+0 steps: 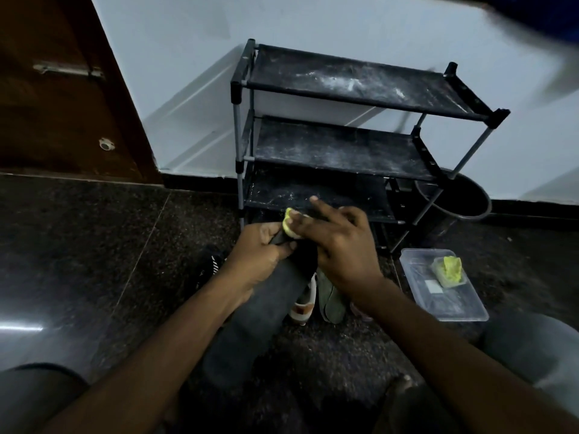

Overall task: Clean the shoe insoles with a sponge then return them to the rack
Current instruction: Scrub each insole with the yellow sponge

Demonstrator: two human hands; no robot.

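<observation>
Far left of the rack [344, 145], a brown door [62, 89] over dark speckled floor [78, 245]. Closer in, down-left of the rack's bottom shelf, a black shoe [210, 267] with white stripes, lying on the floor. Just in front of that bottom shelf, the left hand [260, 250], fingers and thumb curled tight round the far end of a long dark insole [260, 314], whose near end slants back toward the lap. On the insole's tip, right at the rack's lower front edge, a yellow sponge [289, 227]. Over it the right hand [340, 250], fingers laid fairly straight on the sponge and pressing it down, index finger lifted clear. Below both hands, in front of the rack, a white-and-orange shoe [302, 305] beside a greenish item [330, 300] (shoe or loose insole, hard to tell). Down-right of the rack's front leg, a clear plastic tub [463, 311] holding a second sponge [451, 270], also yellow. Just beside the rack's right legs, a dark round bucket [470, 208].
</observation>
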